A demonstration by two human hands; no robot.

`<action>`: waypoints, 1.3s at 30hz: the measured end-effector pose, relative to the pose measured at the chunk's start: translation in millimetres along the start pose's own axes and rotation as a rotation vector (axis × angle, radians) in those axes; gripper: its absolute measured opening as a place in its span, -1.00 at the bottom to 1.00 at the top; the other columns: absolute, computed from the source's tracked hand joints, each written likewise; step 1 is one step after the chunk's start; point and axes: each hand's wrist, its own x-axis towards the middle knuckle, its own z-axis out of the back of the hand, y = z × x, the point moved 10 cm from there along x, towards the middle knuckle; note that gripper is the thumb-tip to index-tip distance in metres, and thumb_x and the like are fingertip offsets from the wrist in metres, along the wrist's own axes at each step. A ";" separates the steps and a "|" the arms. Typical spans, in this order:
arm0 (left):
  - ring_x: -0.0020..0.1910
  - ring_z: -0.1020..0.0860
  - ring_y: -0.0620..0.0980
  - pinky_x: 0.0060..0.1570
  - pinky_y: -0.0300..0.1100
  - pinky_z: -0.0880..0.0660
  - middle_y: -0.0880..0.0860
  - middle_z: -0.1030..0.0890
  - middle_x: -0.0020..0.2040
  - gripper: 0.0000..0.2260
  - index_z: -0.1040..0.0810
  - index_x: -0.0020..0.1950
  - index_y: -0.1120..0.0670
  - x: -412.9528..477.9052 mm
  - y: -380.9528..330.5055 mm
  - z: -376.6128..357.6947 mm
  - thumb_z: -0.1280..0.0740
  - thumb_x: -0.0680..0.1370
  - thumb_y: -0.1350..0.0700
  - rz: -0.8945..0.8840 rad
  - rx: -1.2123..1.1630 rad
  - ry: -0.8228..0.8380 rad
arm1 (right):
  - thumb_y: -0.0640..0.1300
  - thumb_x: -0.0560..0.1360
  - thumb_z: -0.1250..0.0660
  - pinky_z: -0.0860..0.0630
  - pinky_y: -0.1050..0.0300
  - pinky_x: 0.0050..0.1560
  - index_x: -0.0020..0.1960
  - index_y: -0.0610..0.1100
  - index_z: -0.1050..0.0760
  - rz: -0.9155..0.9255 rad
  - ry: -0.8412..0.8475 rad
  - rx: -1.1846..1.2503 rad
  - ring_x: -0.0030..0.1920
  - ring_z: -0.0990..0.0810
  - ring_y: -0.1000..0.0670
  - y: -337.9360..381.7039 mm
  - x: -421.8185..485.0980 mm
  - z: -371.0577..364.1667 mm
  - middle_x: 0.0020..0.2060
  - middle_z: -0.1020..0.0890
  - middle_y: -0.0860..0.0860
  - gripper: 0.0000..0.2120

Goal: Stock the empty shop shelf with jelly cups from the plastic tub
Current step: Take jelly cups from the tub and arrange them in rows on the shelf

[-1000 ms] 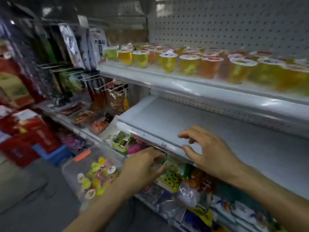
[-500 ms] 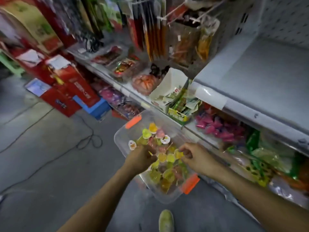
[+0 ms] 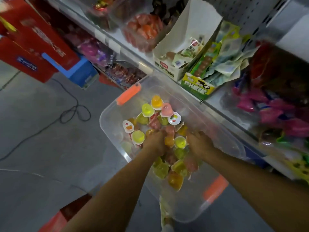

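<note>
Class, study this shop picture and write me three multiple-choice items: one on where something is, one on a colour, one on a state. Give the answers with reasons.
1. Where are both hands?
A. On the upper shelf
B. Down in the clear tub among the jelly cups
C. On the red boxes

2. What colour are the tub's latches?
A. Orange
B. Black
C. White

3. What is the tub's state?
A. Lidded and closed
B. Open and empty
C. Open with jelly cups inside

Answers:
1 B: the left hand and right hand are sunk into the jelly cups inside the tub.
2 A: the far latch and near latch are both orange.
3 C: no lid covers the tub, and cups show inside.
</note>
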 end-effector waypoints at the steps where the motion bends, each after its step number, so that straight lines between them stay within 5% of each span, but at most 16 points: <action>1: 0.18 -0.56 0.15 0.12 0.04 -0.53 0.09 -0.59 0.19 -0.64 -0.52 0.24 0.02 5.7 -8.1 -7.3 -0.41 0.48 -0.02 -0.022 0.025 0.000 | -0.21 0.53 -0.28 -0.50 0.00 0.12 0.38 -0.14 -0.33 0.004 -0.023 -0.104 0.24 -0.50 -0.21 4.4 3.0 0.3 0.23 -0.52 -0.18 -0.58; 3: 0.18 -0.56 0.16 0.08 0.05 -0.55 0.09 -0.55 0.22 -0.63 -0.49 0.26 -0.01 17.3 -16.3 -21.2 -0.41 0.48 -0.03 -0.032 0.105 0.002 | -0.10 0.32 -0.53 -0.58 0.06 -0.10 0.13 -0.18 -0.57 0.012 -0.046 -0.286 0.00 -0.62 -0.19 13.4 8.7 3.5 -0.03 -0.64 -0.18 -0.58; 4: 0.20 -0.54 0.17 0.07 0.06 -0.55 0.11 -0.51 0.26 -0.61 -0.48 0.30 -0.01 23.0 -18.1 -25.9 -0.40 0.50 -0.01 -0.034 0.156 -0.004 | -0.07 0.04 -0.66 -0.57 0.10 -0.31 -0.12 -0.17 -0.65 0.004 -0.096 -0.330 -0.21 -0.64 -0.18 12.0 15.0 0.1 -0.26 -0.65 -0.16 -0.54; 6: 0.24 -0.51 0.19 0.07 0.05 -0.53 0.16 -0.45 0.32 -0.59 -0.43 0.36 0.05 30.9 -22.0 -29.7 -0.38 0.53 0.07 -0.050 0.257 -0.027 | -0.15 -0.32 -0.67 -0.50 0.14 -0.51 -0.43 -0.18 -0.60 0.098 -0.177 -0.294 -0.42 -0.59 -0.18 22.0 24.6 -5.0 -0.49 -0.58 -0.13 -0.51; 10: 0.19 -0.55 0.17 0.05 -0.03 -0.52 0.17 -0.48 0.28 -0.64 -0.40 0.36 0.14 34.4 -32.1 -22.5 -0.31 0.57 0.20 -0.099 0.351 -0.097 | 0.02 0.35 -0.51 -0.54 0.08 -0.03 0.10 -0.06 -0.60 0.082 -0.060 -0.410 0.07 -0.59 -0.14 23.1 19.9 -7.6 0.00 -0.65 -0.09 -0.64; 11: 0.18 -0.55 0.17 0.06 -0.03 -0.52 0.17 -0.49 0.28 -0.64 -0.40 0.35 0.14 32.5 -31.4 -19.4 -0.32 0.56 0.22 -0.090 0.326 -0.097 | 0.01 0.36 -0.49 -0.53 0.07 0.00 0.13 -0.09 -0.58 0.077 -0.081 -0.397 0.09 -0.58 -0.16 21.5 16.4 -2.0 0.02 -0.63 -0.12 -0.62; 14: 0.16 -0.56 0.18 0.07 -0.01 -0.52 0.16 -0.55 0.21 -0.65 -0.45 0.27 0.14 19.7 -23.4 -9.9 -0.38 0.50 0.21 -0.040 0.200 -0.082 | -0.06 -0.18 -0.66 -0.50 0.14 -0.41 -0.31 -0.16 -0.62 0.111 -0.128 -0.320 -0.39 -0.59 -0.15 20.1 2.6 3.3 -0.42 -0.60 -0.15 -0.51; 16: 0.10 -0.57 0.16 0.01 -0.04 -0.53 0.14 -0.59 0.15 -0.67 -0.50 0.20 0.13 5.7 -15.5 -0.5 -0.43 0.47 0.16 0.030 0.075 -0.105 | -0.06 -0.13 -0.66 -0.50 0.16 -0.44 -0.26 -0.14 -0.61 0.105 -0.171 -0.261 -0.43 -0.59 -0.14 13.3 -12.2 16.1 -0.42 -0.61 -0.14 -0.52; 18: -0.01 -0.58 0.12 -0.13 -0.12 -0.47 0.13 -0.63 0.04 -0.77 -0.55 0.06 0.14 -12.0 -8.9 12.5 -0.46 0.44 0.13 0.116 -0.101 -0.165 | 0.07 0.33 -0.50 -0.54 0.09 -0.12 0.17 -0.10 -0.52 0.026 -0.136 -0.052 -0.02 -0.64 -0.16 -0.7 -33.0 28.0 0.02 -0.63 -0.13 -0.52; 20: -0.18 -0.55 0.09 -0.21 -0.13 -0.44 0.11 -0.62 -0.18 -0.84 -0.52 -0.19 0.13 -33.3 -0.4 19.7 -0.48 0.43 0.12 0.232 -0.328 -0.212 | 0.03 0.50 -0.31 -0.47 0.06 0.06 0.32 -0.06 -0.36 -0.025 -0.122 0.260 0.22 -0.52 -0.15 -19.6 -50.6 28.2 0.25 -0.52 -0.07 -0.57; 23: -0.27 -0.61 0.16 -0.12 0.15 -0.61 0.12 -0.55 -0.34 -0.80 -0.47 -0.29 0.15 -68.2 -2.4 9.5 -0.49 0.36 0.16 0.340 -0.837 -0.188 | 0.08 0.45 -0.36 -0.50 0.07 0.04 0.19 -0.02 -0.46 -0.067 -0.137 0.672 0.13 -0.58 -0.10 -35.9 -84.4 38.4 0.10 -0.62 -0.03 -0.64; 25: -0.19 -0.65 0.26 -0.04 0.25 -0.59 0.21 -0.60 -0.15 -0.72 -0.47 0.00 0.18 -97.1 -20.7 3.3 -0.48 0.37 0.22 0.353 -1.118 -0.149 | 0.17 0.34 -0.39 -0.54 0.08 0.07 0.05 0.07 -0.52 -0.064 -0.172 0.916 0.03 -0.62 -0.02 -42.7 -111.0 47.8 -0.06 -0.66 0.08 -0.67; 27: -0.18 -0.63 0.23 -0.09 0.10 -0.63 0.25 -0.59 0.02 -0.66 -0.41 0.16 0.09 -127.6 -51.1 0.9 -0.40 0.45 0.31 0.302 -1.260 -0.089 | 0.26 0.22 -0.35 -0.55 0.10 0.06 -0.08 0.11 -0.53 -0.030 -0.228 1.038 -0.05 -0.63 0.05 -51.7 -139.3 59.5 -0.15 -0.66 0.13 -0.65; 32: -0.22 -0.58 -0.01 -0.22 -0.15 -0.62 0.04 -0.54 -0.10 -0.57 -0.39 0.33 0.01 -218.9 -146.2 13.0 -0.22 0.56 0.41 0.019 -1.066 0.012 | -0.20 0.47 -0.41 -0.53 0.22 -0.24 0.04 -0.12 -0.57 0.070 -0.328 1.209 -0.22 -0.58 0.06 -80.7 -240.9 97.6 -0.18 -0.64 -0.05 -0.84; 36: -0.34 -0.57 0.04 -0.15 0.02 -0.60 0.10 -0.56 -0.27 -0.58 -0.46 0.24 0.11 -278.6 -215.0 8.1 -0.27 0.48 0.49 -0.122 -1.035 0.037 | -0.21 0.51 -0.38 -0.45 0.37 -0.42 0.04 -0.12 -0.55 0.101 -0.403 1.281 -0.42 -0.55 0.26 -121.9 -334.7 117.1 -0.26 -0.61 0.00 -0.88; 39: -0.35 -0.57 0.00 -0.23 -0.08 -0.59 0.10 -0.61 -0.23 -0.63 -0.51 0.18 0.07 -324.3 -271.5 6.0 -0.36 0.47 0.43 -0.222 -1.054 0.005 | -0.19 0.50 -0.39 -0.46 0.24 -0.48 -0.01 -0.06 -0.57 0.078 -0.494 1.344 -0.39 -0.60 0.10 -163.3 -405.1 123.3 -0.26 -0.64 -0.01 -0.91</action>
